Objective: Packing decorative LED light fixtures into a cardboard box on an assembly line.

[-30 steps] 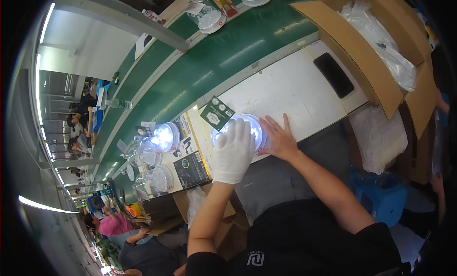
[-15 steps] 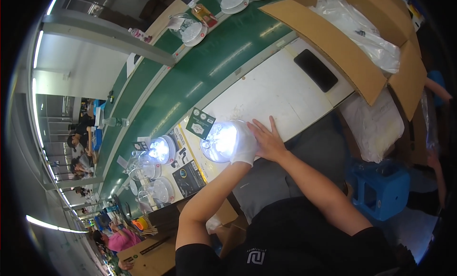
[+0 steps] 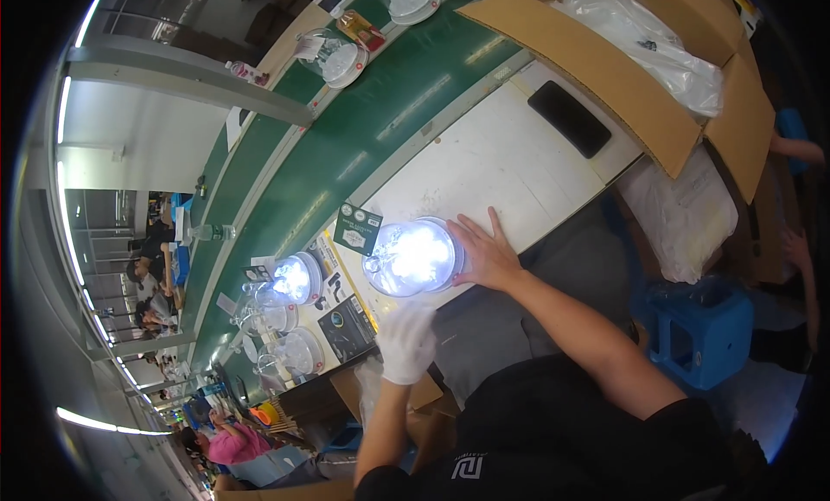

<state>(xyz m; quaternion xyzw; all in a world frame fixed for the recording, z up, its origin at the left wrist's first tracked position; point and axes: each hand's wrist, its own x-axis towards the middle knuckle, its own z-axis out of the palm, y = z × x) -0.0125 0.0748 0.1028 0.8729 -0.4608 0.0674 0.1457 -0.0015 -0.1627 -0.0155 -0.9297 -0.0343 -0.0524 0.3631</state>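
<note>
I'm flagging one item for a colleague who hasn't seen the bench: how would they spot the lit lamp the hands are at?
Find the white worktable beside the green conveyor belt. At its near edge sits a round, clear-domed lamp glowing white, with the bare right hand against its side and the white-gloved left hand just below. It is larger and nearer than the other lit round lamp further left.

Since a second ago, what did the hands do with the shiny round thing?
The white-gloved left hand lifted off the glowing round clear plastic lamp and pulled back toward the body. The bare right hand stayed against the lamp's side, and the lamp stayed on the white table.
</note>
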